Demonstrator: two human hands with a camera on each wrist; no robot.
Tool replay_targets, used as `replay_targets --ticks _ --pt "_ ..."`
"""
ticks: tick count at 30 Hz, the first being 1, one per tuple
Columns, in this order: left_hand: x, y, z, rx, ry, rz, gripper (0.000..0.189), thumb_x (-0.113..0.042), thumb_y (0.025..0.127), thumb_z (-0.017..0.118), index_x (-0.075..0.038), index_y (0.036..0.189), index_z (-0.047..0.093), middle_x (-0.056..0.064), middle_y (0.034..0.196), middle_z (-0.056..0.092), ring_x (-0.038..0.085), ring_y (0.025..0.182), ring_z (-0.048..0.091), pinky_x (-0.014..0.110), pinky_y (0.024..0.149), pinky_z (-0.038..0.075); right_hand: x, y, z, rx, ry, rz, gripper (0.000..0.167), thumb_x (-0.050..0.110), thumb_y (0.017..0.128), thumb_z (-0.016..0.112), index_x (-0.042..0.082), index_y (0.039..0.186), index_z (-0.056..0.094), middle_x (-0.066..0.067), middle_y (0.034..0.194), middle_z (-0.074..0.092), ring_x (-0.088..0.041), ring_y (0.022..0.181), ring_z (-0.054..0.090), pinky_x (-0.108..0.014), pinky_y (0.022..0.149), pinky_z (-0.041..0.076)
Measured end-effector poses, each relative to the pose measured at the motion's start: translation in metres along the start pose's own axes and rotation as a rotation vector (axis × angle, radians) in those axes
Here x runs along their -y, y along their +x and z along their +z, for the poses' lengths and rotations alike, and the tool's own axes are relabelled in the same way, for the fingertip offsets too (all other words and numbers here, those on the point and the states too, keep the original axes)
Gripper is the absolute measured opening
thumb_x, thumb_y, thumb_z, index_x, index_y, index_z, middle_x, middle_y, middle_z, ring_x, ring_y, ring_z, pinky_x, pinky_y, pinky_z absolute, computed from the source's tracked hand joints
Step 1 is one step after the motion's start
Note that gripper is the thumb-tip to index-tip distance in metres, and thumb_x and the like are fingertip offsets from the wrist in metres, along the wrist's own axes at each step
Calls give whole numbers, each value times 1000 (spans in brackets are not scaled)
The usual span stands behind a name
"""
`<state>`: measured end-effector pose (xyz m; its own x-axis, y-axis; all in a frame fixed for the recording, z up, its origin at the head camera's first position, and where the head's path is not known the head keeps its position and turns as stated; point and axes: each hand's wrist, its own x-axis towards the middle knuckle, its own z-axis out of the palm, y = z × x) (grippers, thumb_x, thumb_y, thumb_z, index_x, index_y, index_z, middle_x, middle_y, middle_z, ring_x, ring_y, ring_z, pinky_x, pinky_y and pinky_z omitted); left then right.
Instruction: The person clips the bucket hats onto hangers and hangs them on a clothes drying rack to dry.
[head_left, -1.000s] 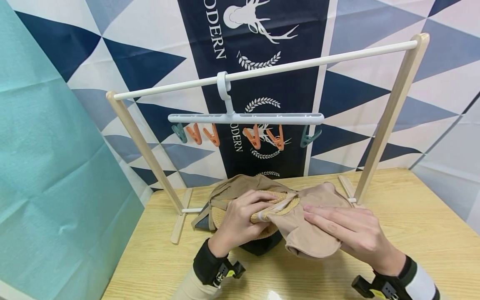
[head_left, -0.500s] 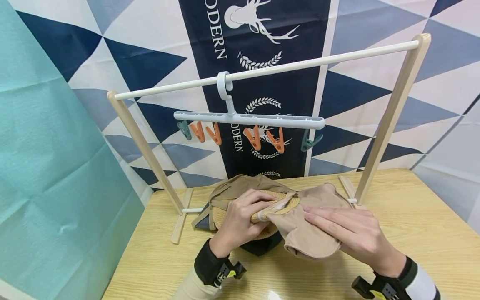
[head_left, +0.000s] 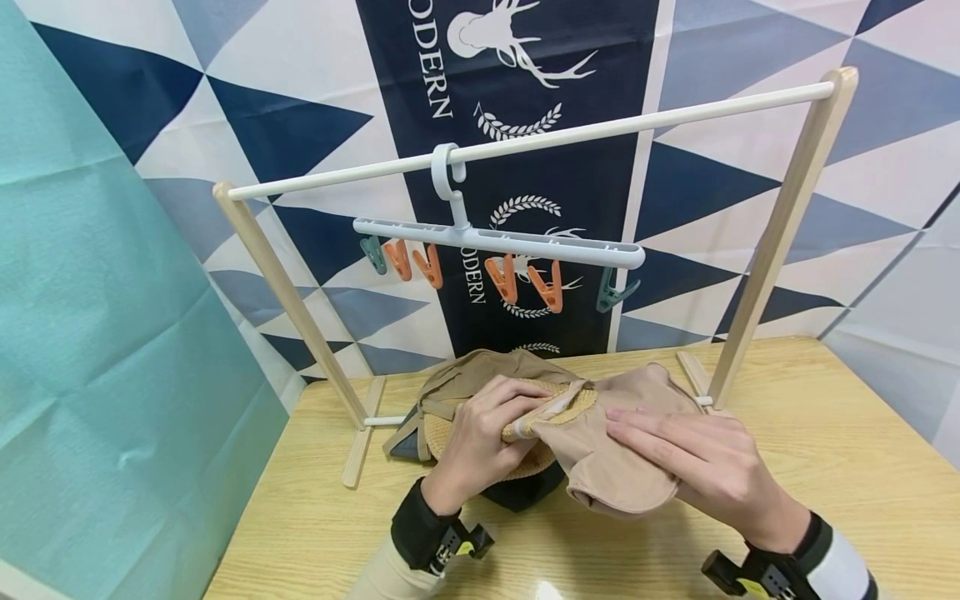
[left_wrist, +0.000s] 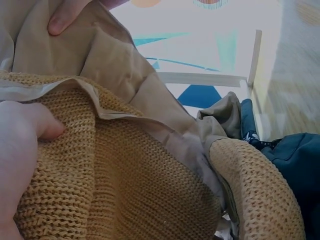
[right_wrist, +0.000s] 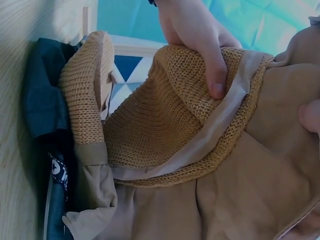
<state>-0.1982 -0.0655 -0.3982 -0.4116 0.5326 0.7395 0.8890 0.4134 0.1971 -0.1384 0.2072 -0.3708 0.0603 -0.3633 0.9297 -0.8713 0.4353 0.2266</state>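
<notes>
A sun hat of tan cloth (head_left: 615, 487) and yellow-brown weave (left_wrist: 150, 185) is spread between both hands over the wooden table. A pale band (right_wrist: 200, 142) runs along the join of weave and cloth. My left hand (head_left: 483, 433) grips the woven part, its thumb (right_wrist: 215, 75) pressed on the inside. My right hand (head_left: 708, 458) holds the tan cloth at the right, fingers stretched over the top and thumb (left_wrist: 65, 17) underneath. Dark teal cloth (left_wrist: 300, 165) lies beneath the hat, partly hidden, with white lettering (right_wrist: 59, 170) on a strip beside it.
Behind the hat stands a rack with wooden posts (head_left: 783, 237) and a white bar (head_left: 570, 140). A pale blue hanger (head_left: 502, 239) hangs from it, carrying orange clips (head_left: 547, 287) and teal clips (head_left: 617, 292). A turquoise sheet (head_left: 127, 333) covers the left side.
The hanger turns slightly on the bar, its left end shifting right and up and its right end dropping. Both hands and the sun hat stay nearly still.
</notes>
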Motion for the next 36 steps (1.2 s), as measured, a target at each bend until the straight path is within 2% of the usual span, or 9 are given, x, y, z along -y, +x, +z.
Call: replay_targets --ticks 4,6,12,16,19,24,32,36 --pt "-1 0 1 -39 6 -6 24 -9 94 89 -11 118 84 2 124 82 17 114 75 28 97 63 1 3 -1 12 -6 24 35 30 114 66 2 110 87 -16 107 88 -8 138 74 -21 127 46" --pt "-1 1 1 -58 4 -11 23 -8 95 88 -11 117 84 2 123 82 18 114 75 28 97 63 1 5 0 12 -5 35 35 29 114 66 1 109 87 -18 110 88 -6 150 64 -24 129 45" --pt "2 1 0 -107 -19 -13 26 -2 93 87 -8 118 84 6 124 82 22 116 76 31 100 63 -2 8 4 -25 -3 61 39 30 113 70 -6 109 85 -28 115 84 -12 151 65 -36 131 47" --pt "5 1 -3 -140 -39 -11 27 1 92 86 -6 118 84 8 124 82 23 114 76 34 99 63 -5 4 2 -35 -18 108 47 36 112 72 -9 114 82 -31 128 81 -15 154 63 -39 133 45" --pt "8 2 -4 -169 -46 13 27 3 91 86 -5 117 84 9 122 82 24 112 75 35 97 63 -8 1 0 -43 -24 164 54 40 112 72 -13 119 78 -31 138 77 -15 155 63 -37 133 44" --pt "12 4 -5 -209 -51 44 30 7 89 84 -4 116 84 10 121 82 24 109 76 36 96 64 -11 -4 -6 -22 -33 253 67 48 111 70 -17 128 72 -32 145 74 -9 156 60 -30 132 43" --pt "13 5 -10 -243 -56 66 31 10 88 81 -3 116 84 12 119 83 26 107 76 37 95 64 -16 -6 -9 -39 -23 294 74 51 108 73 -19 132 69 -24 152 72 -7 155 61 -24 130 44" --pt "14 4 -13 -257 -64 69 30 10 91 80 -3 117 84 13 120 82 26 108 76 37 96 63 -16 -6 -12 -34 -27 306 77 54 107 73 -19 133 68 -29 150 72 -8 156 60 -19 127 44"
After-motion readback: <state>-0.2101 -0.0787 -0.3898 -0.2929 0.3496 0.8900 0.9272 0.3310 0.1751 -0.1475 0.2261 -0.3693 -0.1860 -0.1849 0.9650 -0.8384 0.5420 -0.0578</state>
